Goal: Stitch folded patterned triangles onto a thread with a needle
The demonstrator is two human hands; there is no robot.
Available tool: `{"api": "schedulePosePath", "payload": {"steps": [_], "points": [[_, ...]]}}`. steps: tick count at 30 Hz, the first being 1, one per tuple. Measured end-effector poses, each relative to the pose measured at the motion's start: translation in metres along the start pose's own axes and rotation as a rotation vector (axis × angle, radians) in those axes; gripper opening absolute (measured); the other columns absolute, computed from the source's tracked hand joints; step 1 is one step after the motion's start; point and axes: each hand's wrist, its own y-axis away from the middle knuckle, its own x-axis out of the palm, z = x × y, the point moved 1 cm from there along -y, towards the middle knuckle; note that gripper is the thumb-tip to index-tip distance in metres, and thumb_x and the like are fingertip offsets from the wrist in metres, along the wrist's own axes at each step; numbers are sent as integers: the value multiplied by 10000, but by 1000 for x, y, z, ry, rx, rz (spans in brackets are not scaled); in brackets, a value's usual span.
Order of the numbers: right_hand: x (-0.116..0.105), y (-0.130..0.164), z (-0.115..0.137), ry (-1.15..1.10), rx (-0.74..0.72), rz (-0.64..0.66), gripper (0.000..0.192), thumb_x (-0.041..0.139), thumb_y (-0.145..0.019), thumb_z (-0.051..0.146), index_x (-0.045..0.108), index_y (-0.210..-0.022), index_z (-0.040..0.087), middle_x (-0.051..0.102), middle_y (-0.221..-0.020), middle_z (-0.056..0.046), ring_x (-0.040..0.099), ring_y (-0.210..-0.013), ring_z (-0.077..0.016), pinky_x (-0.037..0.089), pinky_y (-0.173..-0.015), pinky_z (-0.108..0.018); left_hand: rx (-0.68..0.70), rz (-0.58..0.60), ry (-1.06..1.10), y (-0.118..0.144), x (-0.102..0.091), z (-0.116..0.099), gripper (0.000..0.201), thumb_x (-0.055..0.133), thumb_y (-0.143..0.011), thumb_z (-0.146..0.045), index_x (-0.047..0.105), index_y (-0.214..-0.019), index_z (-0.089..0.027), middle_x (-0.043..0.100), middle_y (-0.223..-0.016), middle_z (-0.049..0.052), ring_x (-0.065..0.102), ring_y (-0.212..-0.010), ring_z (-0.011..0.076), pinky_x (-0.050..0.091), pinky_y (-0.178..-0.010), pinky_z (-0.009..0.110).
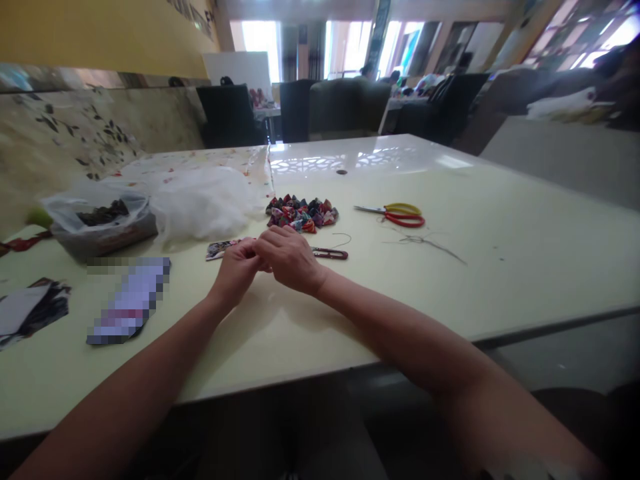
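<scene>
My left hand (241, 263) and my right hand (290, 257) meet just above the table, fingers closed and pressed together. Whatever they pinch is hidden behind the fingers. A strip of patterned cloth (220, 249) lies on the table beyond my left hand. Partly covered by my right hand, a pair of dark red thread snips (333, 253) rests on the tabletop, with a thin curved thread (345, 236) close by. Just past my hands sits a cluster of small folded pieces of floral fabric (303, 213).
Scissors with yellow and red handles (403, 213) and loose threads (430, 243) lie to the right. White stuffing (200, 203), a plastic bag (100, 227) of dark material, a blurred-out object (131, 300) and fabric pieces (33, 307) occupy the left. Dark chairs (350, 107) stand beyond the table (525, 233).
</scene>
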Motion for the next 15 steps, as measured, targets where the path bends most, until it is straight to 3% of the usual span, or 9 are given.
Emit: {"api": "schedulePosePath", "payload": {"steps": [7, 11, 15], "points": [[4, 1, -9, -44, 187, 34, 205, 459, -1032, 104, 612, -916, 177, 600, -894, -50, 475, -808, -175, 334, -730, -311, -75, -41, 31, -1, -3, 1, 390, 948, -603, -443, 752, -747, -139, 667, -681, 13, 600, -612, 127, 547, -635, 285], [3, 0, -9, 10, 110, 74, 162, 524, -994, 90, 646, -977, 196, 616, -907, -57, 490, -868, -206, 326, -753, -340, -49, -37, 18, -1, -1, 2, 335, 924, -627, -406, 722, -705, -151, 637, -664, -4, 577, -608, 124, 529, -619, 278], [-4, -5, 7, -11, -12, 50, 250, 477, -1019, 78, 671, -1070, 227, 663, -962, -66, 529, -966, -226, 377, -834, -372, -5, -9, -64, -4, -2, 7, 227, 839, -712, -295, 657, -664, -168, 617, -677, 3, 545, -668, 148, 482, -603, 273]]}}
